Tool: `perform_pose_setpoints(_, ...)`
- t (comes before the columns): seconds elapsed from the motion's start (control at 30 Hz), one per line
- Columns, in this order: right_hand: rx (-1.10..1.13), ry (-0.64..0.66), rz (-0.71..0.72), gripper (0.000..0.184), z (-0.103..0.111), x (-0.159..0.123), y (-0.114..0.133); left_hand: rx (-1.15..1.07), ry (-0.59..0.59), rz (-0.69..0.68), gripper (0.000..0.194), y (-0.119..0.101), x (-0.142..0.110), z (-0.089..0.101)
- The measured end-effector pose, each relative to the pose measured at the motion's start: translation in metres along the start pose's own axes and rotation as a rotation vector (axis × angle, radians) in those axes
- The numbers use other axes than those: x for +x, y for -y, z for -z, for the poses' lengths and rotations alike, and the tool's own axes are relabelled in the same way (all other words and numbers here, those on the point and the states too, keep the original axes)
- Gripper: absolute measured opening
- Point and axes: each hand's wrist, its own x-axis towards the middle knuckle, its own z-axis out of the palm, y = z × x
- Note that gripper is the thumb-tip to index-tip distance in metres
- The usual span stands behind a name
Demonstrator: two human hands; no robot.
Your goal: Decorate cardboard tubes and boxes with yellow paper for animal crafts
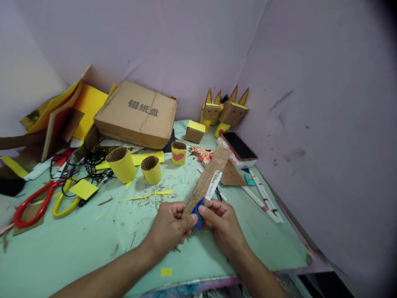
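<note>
Both my hands meet over the near middle of the green table [93, 248]. My left hand [169, 227] and my right hand [221, 225] are closed round the near end of a long strip of brown cardboard [209, 176] with a white label on it. The strip points away to the upper right. A small blue piece [197, 215] sits pinched between my thumbs at the strip's near end. What the blue piece is I cannot make out.
Three yellow-wrapped cardboard tubes [122, 164] stand mid-table. Red and yellow scissors [37, 203] lie at the left, a cardboard box [136, 114] at the back. A phone [238, 145], white markers [263, 198] and cardboard figures [231, 111] lie by the right wall.
</note>
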Motion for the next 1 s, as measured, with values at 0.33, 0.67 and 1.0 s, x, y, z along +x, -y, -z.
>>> perform_pose_setpoints(0.33, -0.037, -0.037, 0.037, 0.024, -0.001, 0.000, -0.001, 0.011, 0.004, 0.011, 0.028, 0.001, 0.002, 0.001)
perform_pose_setpoints(0.67, -0.116, -0.106, 0.107, 0.028, 0.004, 0.001, -0.002, 0.047, 0.163, 0.037, 0.031, -0.008, 0.003, 0.008)
perform_pose_setpoints(1.0, -0.102, -0.200, 0.149, 0.028, 0.010, 0.001, -0.003, 0.292, -0.352, -0.327, 0.020, -0.055, -0.026, 0.076)
